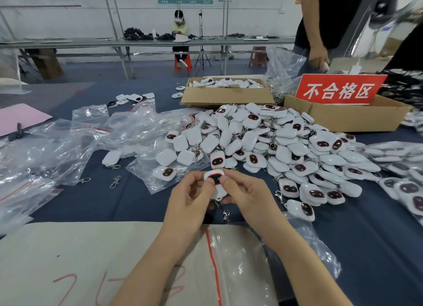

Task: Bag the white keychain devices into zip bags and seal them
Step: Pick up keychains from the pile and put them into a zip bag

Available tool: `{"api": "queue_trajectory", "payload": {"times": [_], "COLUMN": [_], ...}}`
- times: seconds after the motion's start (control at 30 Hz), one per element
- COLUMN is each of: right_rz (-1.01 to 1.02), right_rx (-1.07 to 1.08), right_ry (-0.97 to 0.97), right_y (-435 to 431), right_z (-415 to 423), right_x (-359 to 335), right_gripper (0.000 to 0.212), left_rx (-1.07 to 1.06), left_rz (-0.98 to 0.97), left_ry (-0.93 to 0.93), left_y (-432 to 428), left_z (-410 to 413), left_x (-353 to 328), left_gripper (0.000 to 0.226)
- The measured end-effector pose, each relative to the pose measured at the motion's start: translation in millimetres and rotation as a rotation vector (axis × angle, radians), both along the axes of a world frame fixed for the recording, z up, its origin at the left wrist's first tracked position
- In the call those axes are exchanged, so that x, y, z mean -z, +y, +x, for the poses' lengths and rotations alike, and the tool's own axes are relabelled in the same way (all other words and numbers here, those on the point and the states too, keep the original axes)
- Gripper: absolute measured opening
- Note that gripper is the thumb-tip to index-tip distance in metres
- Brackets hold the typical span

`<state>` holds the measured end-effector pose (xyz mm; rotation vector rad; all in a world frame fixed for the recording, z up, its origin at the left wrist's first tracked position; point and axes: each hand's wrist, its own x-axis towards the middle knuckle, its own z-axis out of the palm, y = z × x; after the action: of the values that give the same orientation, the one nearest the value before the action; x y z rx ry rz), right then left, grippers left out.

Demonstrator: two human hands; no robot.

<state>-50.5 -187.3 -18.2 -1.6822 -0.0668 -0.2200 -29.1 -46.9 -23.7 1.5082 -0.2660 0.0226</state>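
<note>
Factory packing floor (long workbenches (146, 42), device heap (274, 150), reject-area sign (338, 90)).

Two cardboard boxes (229, 97), one red sign (338, 90), one pink sheet (20, 118) at left; white keychain devices (283, 145) are too many to count.

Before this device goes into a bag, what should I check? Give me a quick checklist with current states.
1. Keychain device held securely: ok, left hand and right hand both pinch it.
2. Metal clip hanging free, not snagged: ok.
3. Zip bag within reach: ok, it lies flat under the wrists.
4. Bag mouth open: cannot tell.
5. One hand free to lift the bag: not ok, both hold the device.
6. Device face checked: cannot tell, fingers cover part of it.
</note>
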Motion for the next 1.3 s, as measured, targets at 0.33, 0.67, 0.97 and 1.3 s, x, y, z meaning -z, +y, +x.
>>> {"api": "queue_trajectory", "payload": {"times": [0.33, 0.67, 0.97, 1.3], "right_rz": [-0.051, 0.021, 0.136, 0.141], "right_rx": [0.068, 0.109, 0.063, 0.053], "right_ry": [-0.068, -0.033, -0.010, -0.015], "right_y": [7.3, 5.7, 3.6, 2.6], "right_z": [-0.7, 2.4, 5.8, 6.3], "right_x": [-1.0, 3.5, 5.9, 7.2], "right_gripper": [0.028, 0.021, 0.021, 0.023], "left_rx": [-0.028, 0.039, 0.050, 0.028], "left_rz": [0.057, 0.103, 0.129, 0.125], "left_ry": [-0.043, -0.076, -0.092, -0.100], "left_y": [-0.1, -0.6, 1.7, 1.0], "left_z": [-1.1, -3.0, -2.2, -1.9], "left_x": [0.4, 1.4, 0.7, 0.1], "left_gripper": [0.016, 0.023, 0.030, 0.030]}}
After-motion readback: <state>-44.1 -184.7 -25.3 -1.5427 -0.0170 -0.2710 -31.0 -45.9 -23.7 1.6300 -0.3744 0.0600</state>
